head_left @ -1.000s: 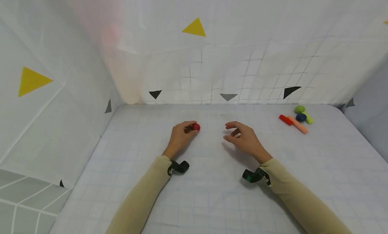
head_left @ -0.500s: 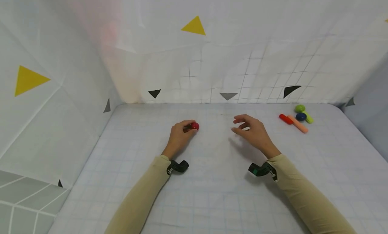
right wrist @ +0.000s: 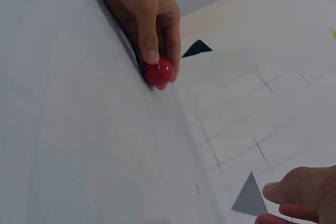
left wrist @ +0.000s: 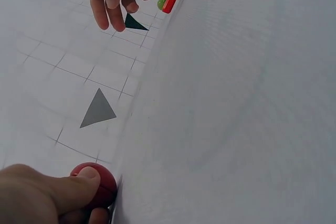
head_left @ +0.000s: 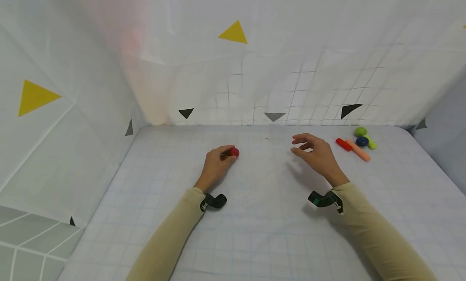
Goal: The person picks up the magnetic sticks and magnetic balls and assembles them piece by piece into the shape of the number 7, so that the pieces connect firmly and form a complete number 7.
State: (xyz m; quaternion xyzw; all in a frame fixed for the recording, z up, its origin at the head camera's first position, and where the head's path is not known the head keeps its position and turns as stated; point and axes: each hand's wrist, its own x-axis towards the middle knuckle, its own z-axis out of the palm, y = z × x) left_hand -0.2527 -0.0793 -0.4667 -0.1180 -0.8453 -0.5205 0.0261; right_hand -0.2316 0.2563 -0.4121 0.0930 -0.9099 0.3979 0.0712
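My left hand pinches a small glossy red ball between thumb and fingers, low at the tabletop left of centre. In the left wrist view the thumb lies across the red ball, and in the right wrist view the same red ball shows below the fingertips. Over the table to the right, my right hand holds nothing. Its fingers are loosely bent, thumb apart from them, and its shadow falls on the cloth below.
Right of my right hand lie a red stick, an orange stick, a dark blue ball, a green ball and a yellow-green stick. A white sheet wall rises behind the table.
My right hand has moved right and slightly farther away, toward the coloured sticks and balls. The left hand stays nearly in place, still pinching the red ball.
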